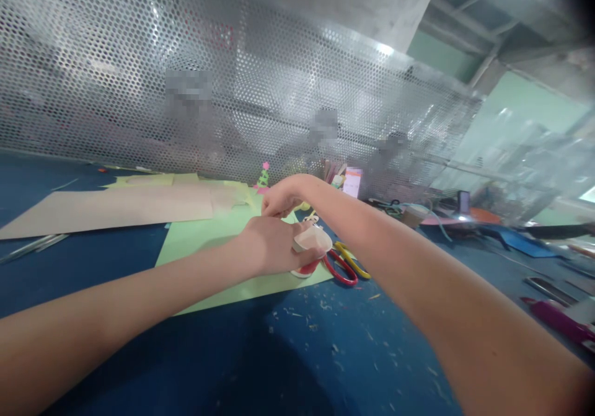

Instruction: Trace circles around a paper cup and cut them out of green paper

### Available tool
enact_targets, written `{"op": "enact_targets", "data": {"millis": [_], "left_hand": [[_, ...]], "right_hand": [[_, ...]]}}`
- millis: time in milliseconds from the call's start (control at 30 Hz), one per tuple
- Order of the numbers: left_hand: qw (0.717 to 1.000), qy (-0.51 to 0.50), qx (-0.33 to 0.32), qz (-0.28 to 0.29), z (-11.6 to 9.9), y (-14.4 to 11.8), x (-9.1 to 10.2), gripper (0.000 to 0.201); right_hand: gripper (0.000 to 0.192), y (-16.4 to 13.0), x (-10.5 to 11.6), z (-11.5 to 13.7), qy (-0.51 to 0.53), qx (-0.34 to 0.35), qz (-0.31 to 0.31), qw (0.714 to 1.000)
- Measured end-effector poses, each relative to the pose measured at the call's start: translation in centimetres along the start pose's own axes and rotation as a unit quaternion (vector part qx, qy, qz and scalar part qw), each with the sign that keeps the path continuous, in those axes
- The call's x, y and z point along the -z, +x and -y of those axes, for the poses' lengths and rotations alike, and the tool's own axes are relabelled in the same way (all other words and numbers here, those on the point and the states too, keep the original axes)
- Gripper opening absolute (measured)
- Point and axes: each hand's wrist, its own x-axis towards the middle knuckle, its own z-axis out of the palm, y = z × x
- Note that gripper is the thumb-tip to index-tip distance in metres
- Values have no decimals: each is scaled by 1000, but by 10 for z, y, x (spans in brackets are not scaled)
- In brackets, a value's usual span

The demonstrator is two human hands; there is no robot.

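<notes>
Perforated metal screen [232, 75] runs across the back of the view, blurred shapes behind it. Blue desk [297, 354] below it, dotted with small paper scraps near the front. Long beige card sheet [111, 208] lies flat at left, well apart from the hands; pale yellow sheets [158, 180] behind it. Light green paper sheet [209, 242] lies flat at centre under both hands. Left hand [272, 245] rests on the green sheet, grip closed around a small pale paper piece [312, 240] that sticks out to the right of the fingers; a red and white object [304, 271] sits just below that hand, touching it, what it is cannot be told. Right hand [281, 198] sits just behind the left hand, wrist bent, fingers curled down and pressed together near the top of the paper piece; whether they actually pinch it cannot be told, the fingertips are hidden. Red-handled scissors [341, 272] and yellow-handled scissors [354, 261] lie on the desk just right of the left hand, handles overlapping at the green sheet's edge. Small green paper tree with pink top [263, 177] stands upright behind the hands by the screen. Pink card [352, 182] further right. Purple tool [555, 318] at far right edge, blurred. Pens [32, 247] at far left.
</notes>
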Motion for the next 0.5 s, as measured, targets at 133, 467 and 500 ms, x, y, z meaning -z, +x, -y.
{"op": "enact_targets", "data": {"millis": [133, 467, 500], "left_hand": [[1000, 9, 11, 15, -1, 1, 0, 84], [1000, 2, 5, -6, 0, 0, -2, 84], [1000, 1, 5, -11, 1, 0, -3, 84]], "right_hand": [[20, -3, 0, 1, -19, 1, -15, 1000], [21, -12, 3, -4, -55, -15, -89, 994], [21, -13, 4, -6, -54, -17, -94, 994]]}}
